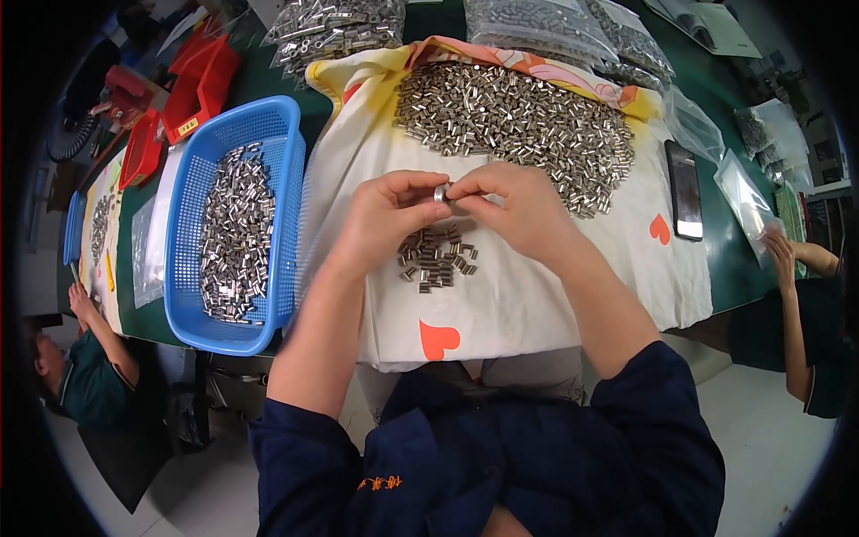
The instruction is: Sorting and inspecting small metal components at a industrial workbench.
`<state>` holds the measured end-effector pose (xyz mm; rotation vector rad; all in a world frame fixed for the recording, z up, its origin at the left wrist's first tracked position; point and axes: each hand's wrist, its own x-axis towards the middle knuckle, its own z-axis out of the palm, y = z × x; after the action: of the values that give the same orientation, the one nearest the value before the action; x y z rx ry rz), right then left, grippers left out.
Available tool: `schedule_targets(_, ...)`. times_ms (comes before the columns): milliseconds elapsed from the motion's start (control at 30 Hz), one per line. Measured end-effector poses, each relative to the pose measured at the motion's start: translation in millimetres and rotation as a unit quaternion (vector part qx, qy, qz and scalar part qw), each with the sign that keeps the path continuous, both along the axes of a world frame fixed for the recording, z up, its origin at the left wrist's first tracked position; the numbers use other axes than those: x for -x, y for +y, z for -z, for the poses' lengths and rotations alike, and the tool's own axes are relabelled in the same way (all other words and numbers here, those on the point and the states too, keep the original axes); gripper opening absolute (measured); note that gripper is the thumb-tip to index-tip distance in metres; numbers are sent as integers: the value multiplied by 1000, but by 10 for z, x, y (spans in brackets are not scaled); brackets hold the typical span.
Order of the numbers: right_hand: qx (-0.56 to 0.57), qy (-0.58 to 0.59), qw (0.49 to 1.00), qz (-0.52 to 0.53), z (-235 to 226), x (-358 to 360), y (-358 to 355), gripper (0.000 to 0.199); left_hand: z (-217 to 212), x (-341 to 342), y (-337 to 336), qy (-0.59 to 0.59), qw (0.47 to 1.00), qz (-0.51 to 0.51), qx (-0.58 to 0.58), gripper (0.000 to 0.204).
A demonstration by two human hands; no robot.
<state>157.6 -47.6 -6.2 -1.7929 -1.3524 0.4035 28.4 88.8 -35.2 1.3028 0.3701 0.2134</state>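
1. Your left hand [369,219] pinches a small silvery metal sleeve [440,193] between thumb and forefinger; a fingertip grip probably suits so tiny a piece, leaving most of its surface in sight.
2. Your right hand [517,208] has its thumb and forefinger drawn up to the sleeve's right side. You hide the contact with your fingertips, so I cannot tell whether they grip that sleeve, hold another piece or merely touch it.
3. You hold the sleeve in front of your chest, above the white cloth, where both hands meet easily and your view down is direct.
4. Just below your hands lies a small cluster of metal pieces [436,268], likely kept near for short reaches.
5. Beyond your hands, a large heap of metal pieces [510,125] spreads over the cloth [626,300]. Its far edge is bunched up behind the heap, presumably to stop pieces rolling away.
6. To your left stands a blue perforated basket [183,224] partly filled with similar pieces; its raised walls seem meant to contain them, apart from the heap.
7. To your right, a smartphone [685,192] lies at the cloth's edge, away from the loose metal.
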Motion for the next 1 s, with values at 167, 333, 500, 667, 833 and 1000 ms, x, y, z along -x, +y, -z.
schedule_targets(167,58,70,996,12,-88,-55,6,13,-30,-8,-10,13,999,19,-39,31)
schedule_targets(333,-2,-73,988,136,65,-365,-7,11,-120,33,-21,53,995,75,-41,30)
schedule_targets(500,34,-284,950,126,271,-373,57,9,-101,-1,-46,34,997,64,-29,29)
schedule_targets(667,46,-323,937,126,246,-334,85,7,-97,-5,-34,25,998,51,-19,29)
schedule_targets(833,30,-331,937,110,213,-292,111,5,-83,-2,-19,19,999,39,-23,29)
schedule_targets(1000,24,146,988,31,-30,-46,44,9,-12,-8,27,-15,1000,13,14,31)
